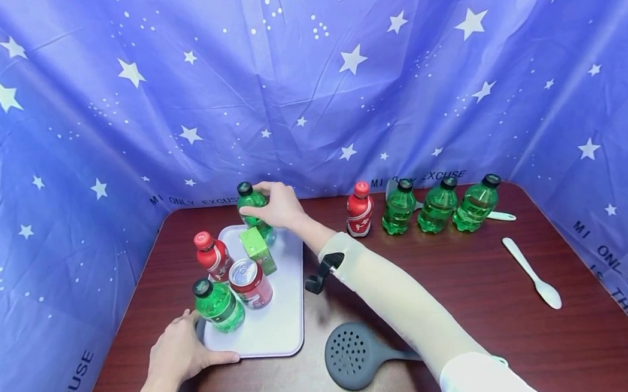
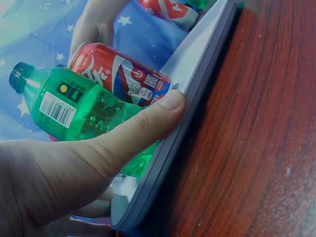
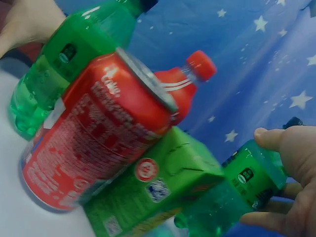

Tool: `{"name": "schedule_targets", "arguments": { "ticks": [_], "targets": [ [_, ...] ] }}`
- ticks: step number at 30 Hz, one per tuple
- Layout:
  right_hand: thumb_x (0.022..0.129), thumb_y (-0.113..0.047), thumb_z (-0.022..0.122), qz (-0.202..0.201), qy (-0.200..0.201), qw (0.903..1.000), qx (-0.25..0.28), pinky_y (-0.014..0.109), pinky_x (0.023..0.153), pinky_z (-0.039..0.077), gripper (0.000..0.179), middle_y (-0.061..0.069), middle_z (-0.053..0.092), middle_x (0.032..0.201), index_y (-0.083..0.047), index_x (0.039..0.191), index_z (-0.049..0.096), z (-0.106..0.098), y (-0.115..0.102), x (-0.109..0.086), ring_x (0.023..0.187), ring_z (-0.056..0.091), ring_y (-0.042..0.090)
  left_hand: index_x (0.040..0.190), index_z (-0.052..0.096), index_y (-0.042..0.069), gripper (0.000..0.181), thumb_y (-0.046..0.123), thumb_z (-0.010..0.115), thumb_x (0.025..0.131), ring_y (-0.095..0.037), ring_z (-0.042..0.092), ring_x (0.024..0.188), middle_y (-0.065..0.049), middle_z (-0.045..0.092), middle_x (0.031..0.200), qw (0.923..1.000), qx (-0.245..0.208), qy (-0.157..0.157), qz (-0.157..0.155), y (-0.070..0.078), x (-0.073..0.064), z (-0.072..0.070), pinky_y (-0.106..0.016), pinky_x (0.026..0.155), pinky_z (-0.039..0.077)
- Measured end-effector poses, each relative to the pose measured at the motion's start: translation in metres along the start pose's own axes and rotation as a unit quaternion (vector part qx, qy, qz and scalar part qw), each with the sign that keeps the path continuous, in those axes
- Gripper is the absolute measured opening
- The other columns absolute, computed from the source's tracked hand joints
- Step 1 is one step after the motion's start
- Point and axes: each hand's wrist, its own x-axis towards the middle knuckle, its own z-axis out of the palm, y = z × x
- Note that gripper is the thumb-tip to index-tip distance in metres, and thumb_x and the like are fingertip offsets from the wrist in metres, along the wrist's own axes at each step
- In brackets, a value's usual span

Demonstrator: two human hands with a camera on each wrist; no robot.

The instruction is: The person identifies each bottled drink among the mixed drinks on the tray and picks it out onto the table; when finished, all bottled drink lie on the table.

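Right hand [image 1: 278, 206] closed round a green bottle [image 1: 249, 199], thumb on the near side, fingers behind; bottle roughly upright at the far end of the white tray [image 1: 284, 327]. Could not tell whether its base touched the tray. Left hand [image 1: 176, 352] gripped the tray's near left corner, thumb lying along the rim, fingers round the outer side. On the tray, next to that hand, stood a second green bottle [image 1: 221, 309], with a can [image 1: 251, 288] just beside it, a red bottle [image 1: 215, 261] behind, and a green box [image 1: 259, 251] between can and held bottle. Tray lay on the left of a dark red table [image 1: 582, 347]. Well apart, to the right: another red bottle [image 1: 359, 215] and three green bottles [image 1: 438, 209] in a row, a white spoon [image 1: 529, 271] beyond them. Grey skimmer [image 1: 349, 357] lay nearer, under the right forearm at its handle end.
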Motion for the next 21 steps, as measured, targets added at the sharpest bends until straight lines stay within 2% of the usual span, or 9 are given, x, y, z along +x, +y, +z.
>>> {"name": "schedule_targets", "arguments": {
  "ticks": [10, 15, 21],
  "targets": [
    [0.086, -0.047, 0.088, 0.001, 0.039, 0.999, -0.021, 0.038, 0.1, 0.057, 0.061, 0.003, 0.079, 0.128, -0.017, 0.136, 0.072, -0.041, 0.008, -0.021, 0.118, 0.074, 0.019, 0.144, 0.06, -0.001, 0.141, 0.09, 0.087, 0.04, -0.059, 0.058, 0.13, -0.043, 0.057, 0.142, 1.0, -0.002, 0.001, 0.003, 0.0, -0.001, 0.0, -0.072, 0.087, 0.056],
    [0.085, -0.046, 0.089, -0.023, 0.046, 0.9985, -0.02, 0.038, 0.096, 0.059, 0.058, 0.004, 0.081, 0.123, -0.015, 0.131, 0.074, -0.056, 0.018, -0.035, 0.114, 0.077, 0.019, 0.143, 0.061, -0.001, 0.141, 0.091, 0.087, 0.039, -0.058, 0.059, 0.129, -0.043, 0.058, 0.14, 1.0, 0.0, 0.005, 0.006, -0.002, 0.0, 0.001, -0.071, 0.088, 0.056],
    [0.085, -0.045, 0.089, -0.033, 0.041, 0.9984, -0.019, 0.037, 0.089, 0.061, 0.054, 0.004, 0.082, 0.117, -0.015, 0.128, 0.075, -0.074, 0.03, -0.054, 0.107, 0.079, 0.018, 0.143, 0.061, -0.002, 0.141, 0.091, 0.086, 0.041, -0.058, 0.06, 0.128, -0.043, 0.06, 0.138, 0.9998, 0.004, 0.006, 0.018, 0.0, 0.002, 0.0, -0.071, 0.09, 0.056]
  ]
}}
